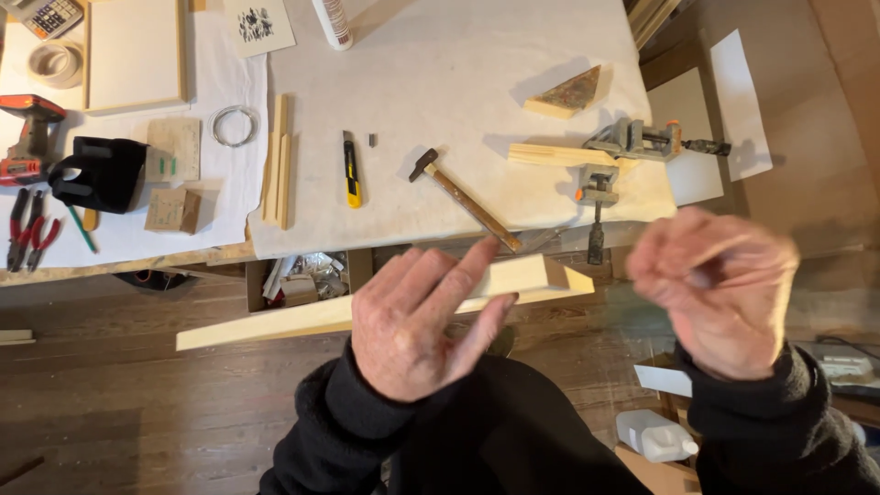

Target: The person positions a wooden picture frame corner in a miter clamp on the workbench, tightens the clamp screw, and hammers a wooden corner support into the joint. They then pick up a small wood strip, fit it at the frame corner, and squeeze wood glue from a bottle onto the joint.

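My left hand holds a long pale wooden strip that runs from lower left to upper right in front of the workbench edge; its right end sticks out past my fingers. My right hand is raised to the right of the strip's end, blurred, fingers curled in toward the thumb; whether it pinches something small I cannot tell. A hammer with a wooden handle lies on the white-covered bench just above my left hand.
On the bench lie a yellow utility knife, thin wood strips, a wire coil, a corner clamp gripping wood pieces, a triangular block, pliers and a drill. A plastic jug stands on the floor.
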